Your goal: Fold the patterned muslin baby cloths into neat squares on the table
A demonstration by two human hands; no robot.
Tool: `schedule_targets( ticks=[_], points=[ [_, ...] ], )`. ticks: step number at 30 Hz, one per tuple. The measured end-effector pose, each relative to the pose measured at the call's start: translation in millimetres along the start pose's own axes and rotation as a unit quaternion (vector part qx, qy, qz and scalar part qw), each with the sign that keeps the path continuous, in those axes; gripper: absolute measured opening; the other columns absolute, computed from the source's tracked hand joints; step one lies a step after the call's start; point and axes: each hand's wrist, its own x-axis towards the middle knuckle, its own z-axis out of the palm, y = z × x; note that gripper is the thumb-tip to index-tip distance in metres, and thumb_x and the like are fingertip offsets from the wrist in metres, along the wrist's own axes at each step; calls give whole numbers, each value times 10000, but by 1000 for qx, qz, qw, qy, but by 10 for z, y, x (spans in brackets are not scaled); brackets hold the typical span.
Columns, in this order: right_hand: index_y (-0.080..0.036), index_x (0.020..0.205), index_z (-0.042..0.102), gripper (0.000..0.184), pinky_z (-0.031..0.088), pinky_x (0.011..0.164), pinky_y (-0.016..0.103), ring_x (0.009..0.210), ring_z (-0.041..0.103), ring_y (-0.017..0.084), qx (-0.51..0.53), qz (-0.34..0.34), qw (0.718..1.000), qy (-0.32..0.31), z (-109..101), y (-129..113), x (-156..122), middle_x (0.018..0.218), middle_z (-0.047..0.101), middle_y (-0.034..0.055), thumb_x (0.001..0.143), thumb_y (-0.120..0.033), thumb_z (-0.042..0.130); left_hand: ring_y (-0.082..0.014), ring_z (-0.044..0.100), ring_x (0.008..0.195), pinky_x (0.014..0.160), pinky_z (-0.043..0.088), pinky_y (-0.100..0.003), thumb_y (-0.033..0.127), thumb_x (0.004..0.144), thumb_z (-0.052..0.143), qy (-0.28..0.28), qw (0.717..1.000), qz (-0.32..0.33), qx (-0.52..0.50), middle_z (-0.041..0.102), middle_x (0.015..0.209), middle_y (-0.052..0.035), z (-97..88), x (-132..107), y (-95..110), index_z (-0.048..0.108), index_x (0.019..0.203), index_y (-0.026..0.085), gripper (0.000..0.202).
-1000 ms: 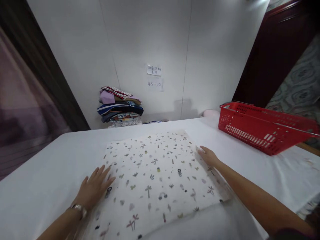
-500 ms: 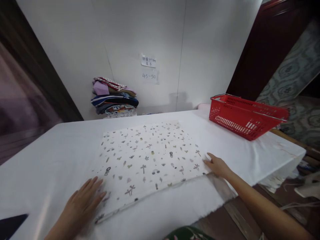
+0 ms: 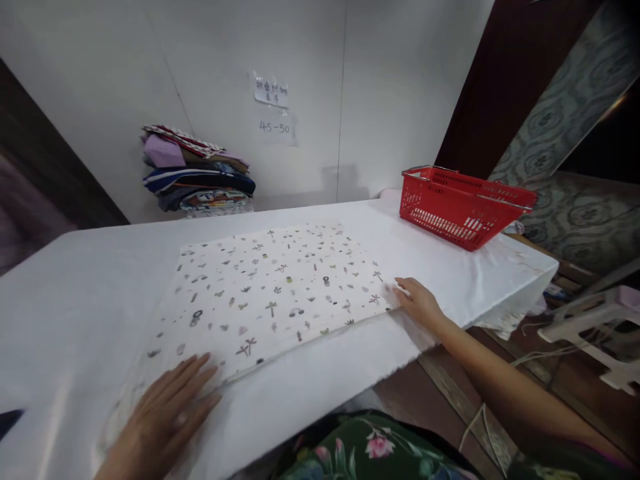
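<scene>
A folded white cloth (image 3: 280,287) printed with small plants and figures lies flat on the white-covered table (image 3: 75,280). My left hand (image 3: 165,410) rests flat at the cloth's near left corner, fingers stretched out and slightly blurred. My right hand (image 3: 417,300) lies flat at the cloth's near right corner, fingers extended and touching its edge. Neither hand holds anything.
A red plastic basket (image 3: 463,203) stands at the table's far right. A stack of folded clothes (image 3: 197,170) sits against the white wall at the back left, with paper notes (image 3: 273,107) taped on the wall. A white stool (image 3: 595,327) stands on the floor to the right.
Both hands slid along the cloth towards me, from its middle sides to its near corners. The view has pulled back and swung right, showing the table's front edge and the floor.
</scene>
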Motion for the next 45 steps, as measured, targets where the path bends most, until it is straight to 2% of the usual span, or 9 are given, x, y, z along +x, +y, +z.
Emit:
schedule_targets(
  ticks=[2,4,8,12,16,20,24,35,45],
  points=[
    [-210,1162,564,390,393,932,382,1120,486,233,37,-113,993,-1,44,-138,-24,1167,577,89,894,-413,367,-236,457,1208,990,408,-437,459,814,478,-1,999,33,-11,474,1331,28,33,212,271,372,1315,391,516],
    [-233,1212,538,415,318,1015,412,1234,390,233,70,-203,975,-52,114,-325,-1,1275,517,72,904,-437,351,-219,403,1253,1037,351,-414,446,853,430,-60,996,59,-20,444,1357,-15,76,490,558,423,1303,299,473],
    [-264,1366,356,543,152,1080,483,1349,182,242,61,-222,951,-204,257,-602,164,1451,279,32,904,-536,271,-235,249,1335,1088,214,-477,541,866,326,-174,984,44,-18,280,1447,-49,233,998,861,351,1356,241,575],
    [-283,1385,314,606,70,1082,511,1366,90,251,35,-158,951,-262,310,-586,294,1481,182,10,884,-606,203,-257,166,1358,1089,147,-503,611,845,268,-243,969,-40,-3,216,1466,-62,365,1164,730,318,1374,225,656],
    [-303,1402,264,615,55,1085,506,1370,57,242,48,-159,949,-266,263,-607,315,1490,134,4,882,-616,164,-238,113,1371,1095,122,-486,638,839,204,-274,959,-67,-26,156,1482,-38,325,1175,662,284,1387,244,679],
    [-307,1406,251,644,33,1091,486,1371,19,244,30,-190,948,-255,285,-829,469,1498,79,6,863,-645,177,-243,75,1376,1098,70,-494,666,820,204,-261,963,-59,-20,125,1490,-29,322,1331,736,290,1385,250,707],
    [-277,1421,216,697,33,1087,481,1371,-9,243,-8,-213,940,-265,482,-987,766,1502,33,33,844,-668,191,-255,34,1378,1093,24,-507,700,793,210,-257,963,-79,10,97,1496,-25,483,1489,657,282,1390,247,753],
    [-303,1414,225,752,1,1075,510,1369,-31,260,-43,-209,946,-245,717,-1026,1064,1503,11,30,797,-731,180,-253,25,1379,1090,21,-512,707,788,180,-252,962,-105,10,89,1501,-20,503,1664,433,276,1389,268,750],
    [-335,1414,205,736,-21,1073,524,1365,-13,291,-15,-197,944,-266,922,-976,1267,1501,8,-16,793,-729,233,-264,44,1377,1079,25,-538,697,793,205,-249,960,-131,-8,102,1500,-31,695,1738,144,252,1393,295,724]
  ],
)
